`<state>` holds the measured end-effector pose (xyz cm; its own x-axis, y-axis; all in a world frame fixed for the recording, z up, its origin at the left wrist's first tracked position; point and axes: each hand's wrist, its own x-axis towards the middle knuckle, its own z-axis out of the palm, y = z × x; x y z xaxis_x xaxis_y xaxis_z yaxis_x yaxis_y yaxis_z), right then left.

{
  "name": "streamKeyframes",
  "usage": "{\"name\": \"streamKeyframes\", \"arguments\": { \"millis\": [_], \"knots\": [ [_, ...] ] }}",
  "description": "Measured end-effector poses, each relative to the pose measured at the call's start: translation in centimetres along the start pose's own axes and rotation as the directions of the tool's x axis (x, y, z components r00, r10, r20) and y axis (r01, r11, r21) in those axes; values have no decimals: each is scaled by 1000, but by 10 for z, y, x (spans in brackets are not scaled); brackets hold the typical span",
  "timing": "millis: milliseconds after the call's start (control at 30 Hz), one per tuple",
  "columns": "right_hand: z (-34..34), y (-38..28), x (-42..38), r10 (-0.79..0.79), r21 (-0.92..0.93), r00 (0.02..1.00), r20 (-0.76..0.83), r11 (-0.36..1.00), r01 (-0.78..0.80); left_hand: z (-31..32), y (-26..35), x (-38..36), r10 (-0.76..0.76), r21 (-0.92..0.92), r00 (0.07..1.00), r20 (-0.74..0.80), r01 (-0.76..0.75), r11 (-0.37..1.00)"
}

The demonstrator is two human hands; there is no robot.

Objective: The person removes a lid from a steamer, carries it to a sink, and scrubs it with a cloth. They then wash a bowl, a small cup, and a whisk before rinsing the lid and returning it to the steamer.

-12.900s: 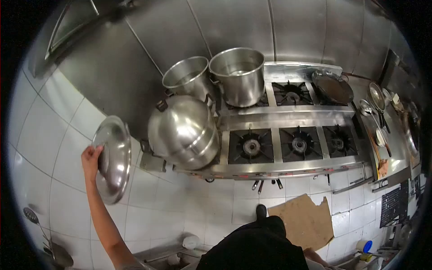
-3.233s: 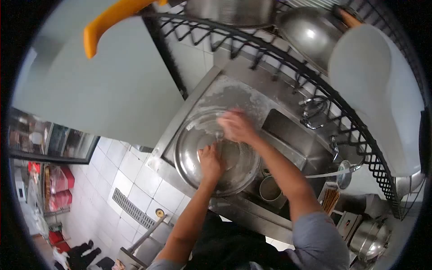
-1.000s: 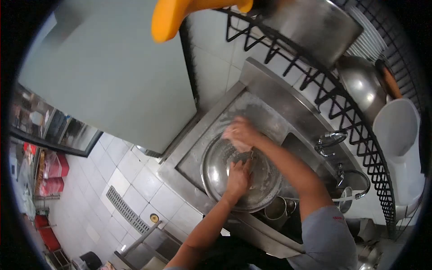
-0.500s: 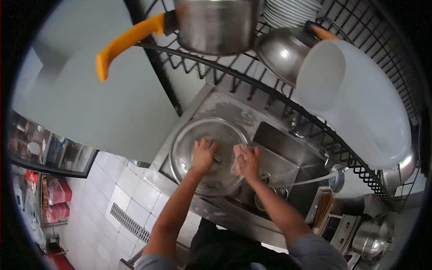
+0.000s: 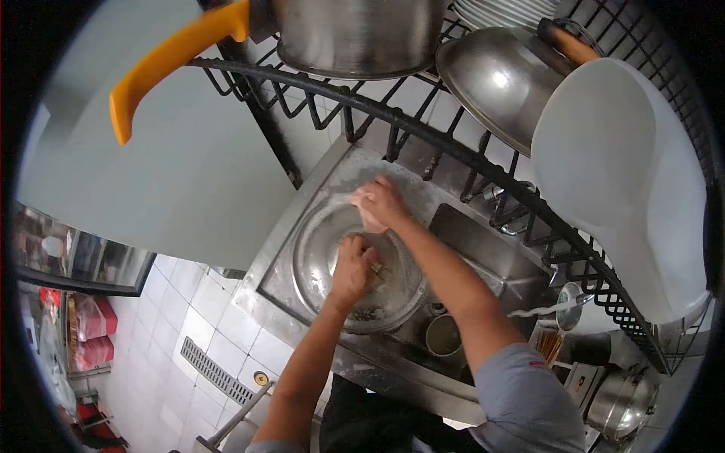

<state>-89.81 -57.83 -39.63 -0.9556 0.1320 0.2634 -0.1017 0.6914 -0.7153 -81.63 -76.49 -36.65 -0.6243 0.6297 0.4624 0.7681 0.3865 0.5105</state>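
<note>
A wide, round metal lid or pan (image 5: 313,264) lies on the steel sink counter, its surface wet and streaked. Near its centre my left hand (image 5: 353,264) is closed on something at the middle, perhaps a knob, mostly hidden by the fingers. My right hand (image 5: 380,204) holds a pinkish cloth (image 5: 371,222) against the far rim, fingers wrapped round it. Both hands are close together, the right one farther from my body.
Right of the counter is a sink basin (image 5: 472,245) with a metal cup (image 5: 443,335) near its front. Overhead, a black wire rack (image 5: 393,117) holds a pot (image 5: 359,38), a wok-like pan (image 5: 502,83) and a white plastic vessel (image 5: 596,151).
My right hand has moved with the cloth from the right side of the round metal piece to its far rim. My left hand stays near the centre. The view has shifted, so the rack looks nearer.
</note>
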Motion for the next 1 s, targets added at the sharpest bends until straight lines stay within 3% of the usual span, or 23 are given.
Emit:
{"name": "streamKeyframes", "arguments": {
  "millis": [67, 133, 167, 233, 267, 333, 433, 500, 533, 633, 667, 700, 733, 767, 833, 867, 933, 967, 1000],
  "knots": [
    [2, 10, -1, -75, -131, 997, -13, 989, 73, -2, -4, 1, -164, -60, 986, 35, 166, 984],
    [-23, 30, -38, -111, -111, 993, 44, 987, 116, -5, -2, -1, -220, -76, 975, 34, 222, 972],
    [-23, 53, -79, -112, 33, 991, -71, 993, 114, -4, 0, -2, -271, -93, 962, 26, 272, 958],
    [-32, 35, -156, 19, 16, 987, -161, 1000, -16, -1, -3, -1, -271, -80, 962, 18, 272, 959],
    [-54, -5, -182, 132, -146, 978, -159, 977, -156, 0, -3, -2, -260, -57, 965, 14, 261, 964],
    [-38, -44, -218, 131, -73, 953, -274, 985, -157, 8, -6, -6, -249, -56, 968, -21, 248, 967],
    [-35, -42, -213, 81, 68, 961, -264, 996, -65, -1, -12, -3, -162, -35, 987, -3, 161, 986],
    [-48, 7, -173, 103, -63, 980, -168, 991, -115, -6, -13, -6, -109, -32, 992, 55, 111, 993],
    [-49, 21, -142, 18, -172, 992, -122, 984, -39, -5, -12, -6, -90, -62, 995, 45, 93, 994],
    [15, 65, -10, -242, -84, 968, 70, 965, 247, -11, -13, -2, -106, -158, 994, 18, 108, 982],
    [21, 22, 25, -167, -4, 971, 169, 985, 170, -9, -8, 3, -139, -241, 990, 10, 138, 961],
    [20, -2, 31, -183, -41, 969, 166, 980, 193, -8, -7, 3, -134, -245, 991, 9, 132, 960],
    [19, -5, 30, -196, -80, 967, 165, 974, 211, -7, -8, 5, -126, -158, 992, 11, 126, 979],
    [10, -2, 18, -185, -86, 969, 166, 976, 201, -7, -8, 4, -124, -72, 992, 18, 125, 990],
    [-19, 13, -21, -136, 103, 990, 45, 986, 130, -5, -8, 2, -174, -79, 985, 15, 175, 981],
    [-32, 47, -62, -198, -147, 980, -18, 970, 193, -4, -6, 0, -215, -85, 976, 21, 216, 973],
    [-54, 26, -141, -75, -290, 989, -127, 956, 36, -5, -4, 3, -200, -85, 980, 12, 201, 976],
    [-66, -25, -172, 140, -169, 975, -171, 971, -169, -6, -2, 1, -185, -68, 983, 5, 185, 980],
    [-55, -26, -202, 120, -165, 976, -181, 975, -151, -2, -2, -2, -195, -73, 981, 1, 195, 978]
  ]
}}
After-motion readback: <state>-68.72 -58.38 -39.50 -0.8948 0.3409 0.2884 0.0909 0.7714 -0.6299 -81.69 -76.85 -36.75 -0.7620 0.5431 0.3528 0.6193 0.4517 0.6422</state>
